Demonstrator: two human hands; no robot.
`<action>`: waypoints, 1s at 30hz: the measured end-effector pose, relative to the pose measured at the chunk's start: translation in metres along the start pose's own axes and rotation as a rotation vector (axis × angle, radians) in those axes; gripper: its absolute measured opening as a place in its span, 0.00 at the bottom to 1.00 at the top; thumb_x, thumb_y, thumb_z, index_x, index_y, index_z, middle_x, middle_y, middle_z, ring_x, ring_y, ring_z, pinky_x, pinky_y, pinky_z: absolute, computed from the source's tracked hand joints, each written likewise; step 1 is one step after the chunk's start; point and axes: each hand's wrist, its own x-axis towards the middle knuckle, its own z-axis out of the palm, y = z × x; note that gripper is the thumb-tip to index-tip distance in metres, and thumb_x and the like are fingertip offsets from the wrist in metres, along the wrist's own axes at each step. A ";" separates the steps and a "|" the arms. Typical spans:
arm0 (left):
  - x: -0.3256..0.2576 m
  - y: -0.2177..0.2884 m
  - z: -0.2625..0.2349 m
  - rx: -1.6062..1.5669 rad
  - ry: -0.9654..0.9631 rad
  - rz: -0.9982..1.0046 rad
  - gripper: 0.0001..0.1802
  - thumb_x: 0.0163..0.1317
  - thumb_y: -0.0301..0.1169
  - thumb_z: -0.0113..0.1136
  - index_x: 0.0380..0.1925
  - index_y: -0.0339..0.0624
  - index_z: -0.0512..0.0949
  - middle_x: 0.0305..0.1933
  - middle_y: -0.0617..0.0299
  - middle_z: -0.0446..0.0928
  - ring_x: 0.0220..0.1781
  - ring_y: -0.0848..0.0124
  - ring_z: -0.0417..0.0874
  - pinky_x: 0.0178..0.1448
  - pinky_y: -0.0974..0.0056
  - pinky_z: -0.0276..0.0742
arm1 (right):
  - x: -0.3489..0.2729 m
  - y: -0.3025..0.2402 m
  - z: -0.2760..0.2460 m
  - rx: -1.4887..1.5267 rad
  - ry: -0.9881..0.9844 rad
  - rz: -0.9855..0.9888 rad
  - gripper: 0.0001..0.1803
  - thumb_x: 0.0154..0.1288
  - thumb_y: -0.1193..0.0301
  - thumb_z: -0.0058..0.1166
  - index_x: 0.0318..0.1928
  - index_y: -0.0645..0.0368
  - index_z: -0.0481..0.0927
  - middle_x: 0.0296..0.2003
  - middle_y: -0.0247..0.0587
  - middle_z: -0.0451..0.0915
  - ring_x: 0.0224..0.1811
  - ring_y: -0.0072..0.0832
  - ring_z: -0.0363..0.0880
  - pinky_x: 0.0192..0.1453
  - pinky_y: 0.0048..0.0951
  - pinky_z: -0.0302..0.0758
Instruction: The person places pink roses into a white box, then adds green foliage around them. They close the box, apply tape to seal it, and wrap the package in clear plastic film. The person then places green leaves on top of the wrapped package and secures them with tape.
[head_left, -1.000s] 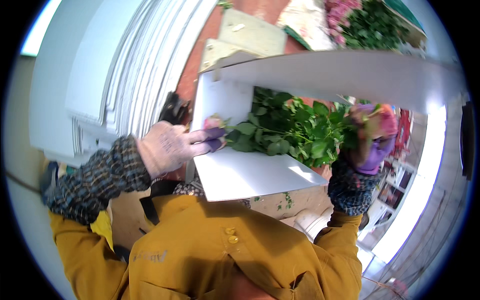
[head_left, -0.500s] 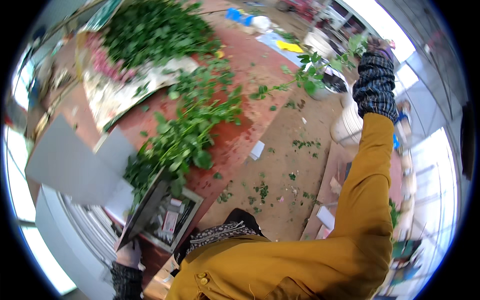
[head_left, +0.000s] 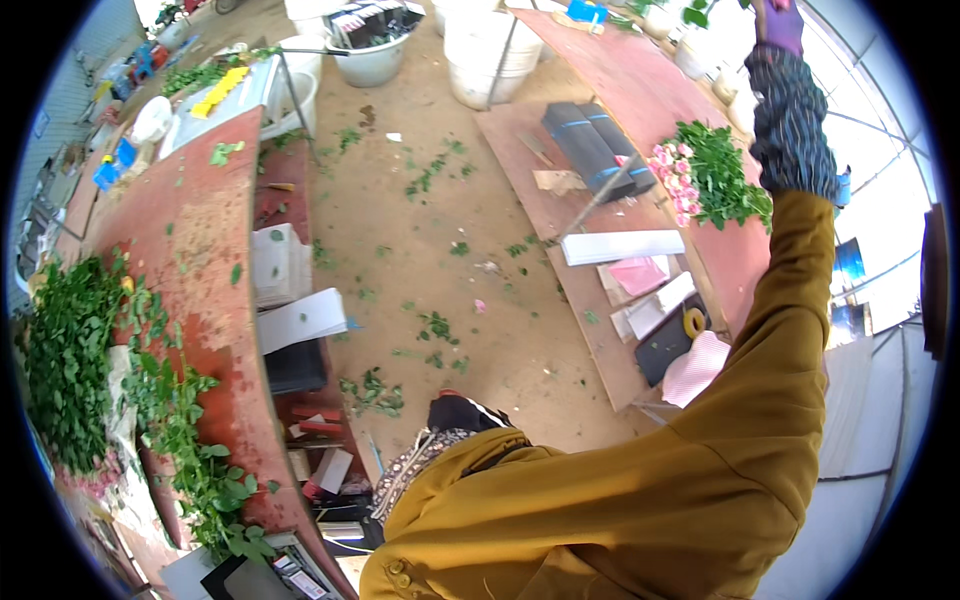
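Note:
My right hand, in a purple glove, is raised at the top right edge, its fingers partly cut off by the frame. It appears closed on a rose stem; green leaves show beside it and a bit of pink at the edge. Below the forearm a bunch of pink roses lies on the right table. My left hand is out of view. On the left table lie loose leafy stems and a big rose bunch, heads toward the near side.
Grey dark-lidded device at the lower left. White buckets and a grey tub stand at the far end. Shelves below both tables hold white cartons, dark rolls and tape. Fallen leaves dot the aisle floor.
My view has swung right, bringing the right table and its roses in. My left hand, beside the device before, has left view. My right hand remains raised, now nearer the top edge.

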 end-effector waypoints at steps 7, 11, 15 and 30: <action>-0.005 0.030 0.010 -0.007 -0.034 -0.019 0.20 0.64 0.32 0.52 0.52 0.28 0.72 0.50 0.49 0.77 0.52 0.63 0.76 0.52 0.61 0.74 | -0.190 0.243 -0.016 -0.344 -0.510 0.192 0.35 0.50 0.76 0.52 0.64 0.53 0.67 0.46 0.54 0.80 0.49 0.42 0.80 0.51 0.33 0.74; 0.004 0.003 0.009 -0.097 -0.070 -0.039 0.18 0.64 0.29 0.52 0.51 0.30 0.73 0.49 0.50 0.78 0.51 0.65 0.77 0.51 0.61 0.75 | -0.294 0.207 0.027 -0.389 -0.557 0.205 0.10 0.60 0.67 0.48 0.36 0.57 0.80 0.33 0.55 0.80 0.39 0.49 0.80 0.42 0.46 0.75; -0.029 -0.078 -0.020 -0.327 0.005 -0.085 0.17 0.63 0.26 0.52 0.51 0.31 0.73 0.48 0.52 0.78 0.50 0.67 0.78 0.49 0.62 0.76 | -0.417 -0.007 0.150 0.241 -1.002 -0.044 0.11 0.60 0.70 0.48 0.41 0.58 0.80 0.39 0.49 0.81 0.41 0.39 0.80 0.48 0.36 0.76; -0.022 -0.056 -0.055 0.312 0.139 0.714 0.34 0.53 0.25 0.50 0.62 0.69 0.67 0.65 0.64 0.68 0.39 0.61 0.83 0.38 0.61 0.82 | -0.422 -0.863 0.081 1.447 -1.187 -1.058 0.09 0.57 0.79 0.51 0.40 0.62 0.77 0.34 0.44 0.77 0.34 0.34 0.78 0.41 0.31 0.75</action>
